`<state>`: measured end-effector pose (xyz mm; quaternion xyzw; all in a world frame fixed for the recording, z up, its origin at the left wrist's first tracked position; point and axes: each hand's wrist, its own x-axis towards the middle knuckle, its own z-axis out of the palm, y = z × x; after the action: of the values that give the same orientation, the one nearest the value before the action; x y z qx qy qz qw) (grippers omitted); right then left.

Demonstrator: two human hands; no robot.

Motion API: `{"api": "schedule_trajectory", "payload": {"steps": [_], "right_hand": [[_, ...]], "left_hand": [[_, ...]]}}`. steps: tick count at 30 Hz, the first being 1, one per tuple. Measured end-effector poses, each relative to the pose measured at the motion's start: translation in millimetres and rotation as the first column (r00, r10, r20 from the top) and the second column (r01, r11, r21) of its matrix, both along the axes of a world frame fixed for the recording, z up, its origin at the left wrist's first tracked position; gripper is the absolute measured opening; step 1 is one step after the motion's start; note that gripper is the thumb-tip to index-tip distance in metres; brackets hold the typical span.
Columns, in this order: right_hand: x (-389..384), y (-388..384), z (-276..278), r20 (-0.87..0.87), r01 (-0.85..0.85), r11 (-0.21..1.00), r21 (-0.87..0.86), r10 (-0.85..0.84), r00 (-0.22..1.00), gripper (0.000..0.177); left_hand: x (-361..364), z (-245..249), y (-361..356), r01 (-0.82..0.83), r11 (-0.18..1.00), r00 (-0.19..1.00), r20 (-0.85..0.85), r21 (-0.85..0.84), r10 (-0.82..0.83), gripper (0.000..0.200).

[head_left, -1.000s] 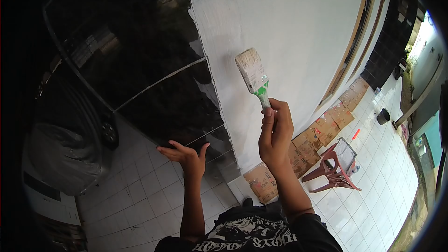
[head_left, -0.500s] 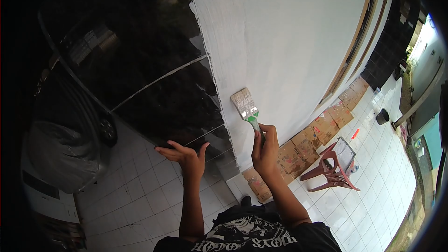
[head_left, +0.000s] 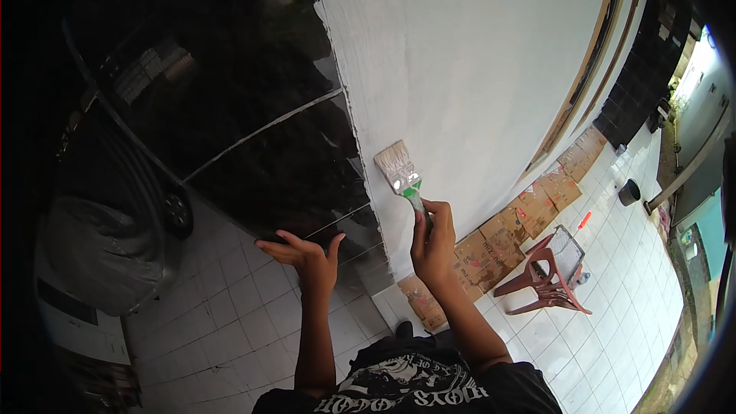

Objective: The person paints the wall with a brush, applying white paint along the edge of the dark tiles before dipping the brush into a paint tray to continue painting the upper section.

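My right hand (head_left: 435, 248) is closed round the handle of a paintbrush (head_left: 404, 176) with a green part and a metal band. The pale bristles lie against the white wall (head_left: 475, 69), a little right of its ragged edge with the black tiles (head_left: 253, 100). With fingers and thumb spread, my left hand (head_left: 308, 261) rests at the lower edge of the black tiles and holds nothing.
Cardboard sheets (head_left: 498, 241) line the wall's foot. A red plastic chair (head_left: 543, 280) stands on the white floor tiles beside a paint tray (head_left: 567, 253). Farther back is a dark bucket (head_left: 629, 192). A covered vehicle (head_left: 103, 238) is at the left.
The brush and my right hand have moved slightly to the left, with the bristles nearer the black tile edge. My left hand has stayed in place.
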<state>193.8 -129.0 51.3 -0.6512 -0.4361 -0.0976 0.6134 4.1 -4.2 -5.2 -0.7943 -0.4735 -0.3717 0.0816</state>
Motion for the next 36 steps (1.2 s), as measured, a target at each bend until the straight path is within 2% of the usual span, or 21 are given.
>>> {"api": "schedule_trajectory", "payload": {"steps": [3, 5, 8, 9, 11, 13, 15, 19, 25, 27, 28, 29, 31, 35, 36], "right_hand": [[0.1, -13.2, -28.4, 0.002, 0.023, 0.999, -0.049, -0.023, 1.0, 0.012], [3.1, -22.0, -32.4, -0.063, 0.009, 0.997, -0.074, -0.013, 0.998, 0.012], [6.3, -38.6, -1.8, -0.04, 0.028, 0.997, -0.07, -0.031, 0.999, 0.011], [15.8, -43.4, -3.7, 0.023, 0.049, 0.994, -0.096, -0.047, 0.999, 0.015], [22.7, -50.1, 14.4, 0.033, 0.071, 0.997, -0.009, -0.07, 0.997, 0.016], [33.3, -59.3, 27.4, 0.158, 0.112, 0.993, 0.035, -0.116, 0.981, 0.02], [34.5, -67.4, 43.7, 0.113, 0.101, 0.992, 0.073, -0.108, 0.988, 0.021], [38.3, -76.3, 64.1, 0.127, 0.067, 0.993, 0.096, -0.079, 0.989, 0.021], [47.1, -71.1, 81.3, 0.275, 0.027, 0.99, 0.137, -0.064, 0.959, 0.021], [55.1, -66.1, 88.6, 0.231, -0.014, 0.983, 0.182, -0.029, 0.973, 0.021], [58.7, -62.6, 94.9, 0.185, -0.072, 0.978, 0.194, 0.036, 0.982, 0.02], [59.6, -62.0, 103.4, 0.056, -0.129, 0.976, 0.173, 0.121, 0.991, 0.021], [63.0, -59.0, 120.7, 0.0, -0.196, 0.964, 0.178, 0.199, 0.98, 0.024], [61.6, -54.2, 158.0, 0.163, -0.242, 0.952, 0.186, 0.213, 0.963, 0.027], [61.1, -52.9, 165.9, 0.277, -0.246, 0.947, 0.205, 0.185, 0.943, 0.027]], "left_hand": [[-1.2, -1.3, 0.1, -0.005, 1.0, 1.0, -0.01, -0.004, 0.005, 0.137], [-0.9, -0.1, -0.2, -0.008, 1.0, 1.0, -0.013, -0.022, 0.008, 0.137], [0.5, 4.2, -1.7, -0.004, 0.999, 1.0, -0.024, -0.033, 0.003, 0.139], [-0.3, 4.0, -1.7, -0.004, 0.999, 1.0, -0.024, -0.032, 0.003, 0.139], [-0.4, 4.2, -1.2, -0.002, 1.0, 1.0, -0.03, -0.023, 0.001, 0.139], [0.5, 4.1, -1.0, -0.004, 1.0, 1.0, -0.021, -0.008, 0.003, 0.138], [1.4, 2.8, -0.6, -0.004, 1.0, 1.0, -0.009, 0.005, 0.004, 0.138], [0.8, -3.2, 1.5, 0.004, 1.0, 1.0, 0.018, 0.011, -0.004, 0.136], [1.5, -8.6, 3.7, 0.02, 1.0, 0.998, 0.058, 0.019, -0.021, 0.133], [0.7, -11.0, 2.3, 0.02, 1.0, 0.998, 0.065, 0.009, -0.02, 0.132], [1.1, -10.4, 3.1, 0.024, 0.999, 0.998, 0.058, 0.024, -0.025, 0.131], [1.1, -10.2, 2.9, 0.031, 0.999, 0.998, 0.051, 0.041, -0.033, 0.131], [0.9, -9.9, 0.5, 0.019, 0.999, 0.999, 0.039, 0.029, -0.02, 0.132], [2.1, -10.0, 0.7, 0.007, 0.999, 0.999, 0.032, 0.031, -0.008, 0.133], [2.6, -10.7, 0.2, 0.009, 0.999, 0.999, 0.045, 0.034, -0.011, 0.133]]}}
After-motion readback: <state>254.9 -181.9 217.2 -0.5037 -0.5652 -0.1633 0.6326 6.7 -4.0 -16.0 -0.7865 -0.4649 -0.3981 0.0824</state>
